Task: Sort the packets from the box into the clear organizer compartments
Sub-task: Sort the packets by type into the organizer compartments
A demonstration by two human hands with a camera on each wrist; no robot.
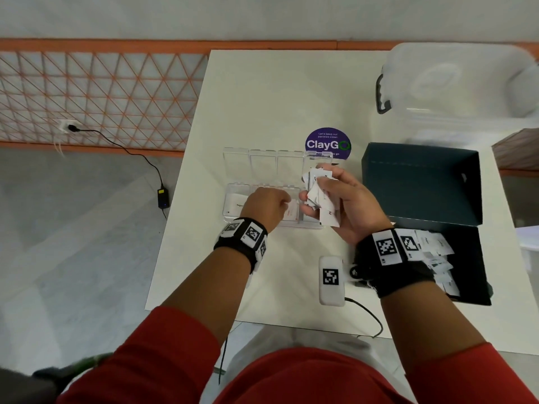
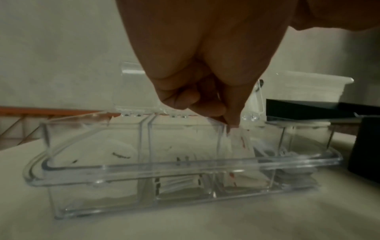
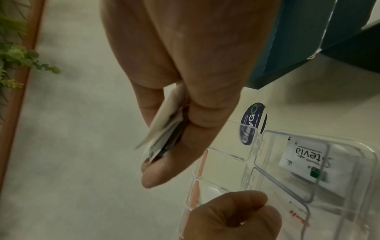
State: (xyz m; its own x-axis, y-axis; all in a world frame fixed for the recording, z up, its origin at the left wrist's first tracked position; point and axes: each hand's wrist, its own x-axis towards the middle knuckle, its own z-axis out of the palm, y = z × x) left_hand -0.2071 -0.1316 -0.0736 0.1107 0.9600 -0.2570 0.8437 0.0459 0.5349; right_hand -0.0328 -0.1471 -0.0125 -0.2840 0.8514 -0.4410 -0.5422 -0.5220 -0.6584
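At nine o'clock, my left hand [image 1: 267, 207] pinches a white packet with red print [image 2: 236, 139] down into the clear plastic organizer [image 1: 233, 199] on the white surface [image 1: 262, 97]. It may snag the divider. At three o'clock, my right hand [image 1: 344, 199] clutches a loose fan of white packets [image 1: 319, 191]; some could slip. More wait in the dark teal cardboard box [image 1: 472, 275] at four o'clock.

Curled fingers [image 2: 207, 108] of the left hand [image 2: 205, 56] above clear organizer [image 2: 164, 165] with packets [image 2: 121, 154].
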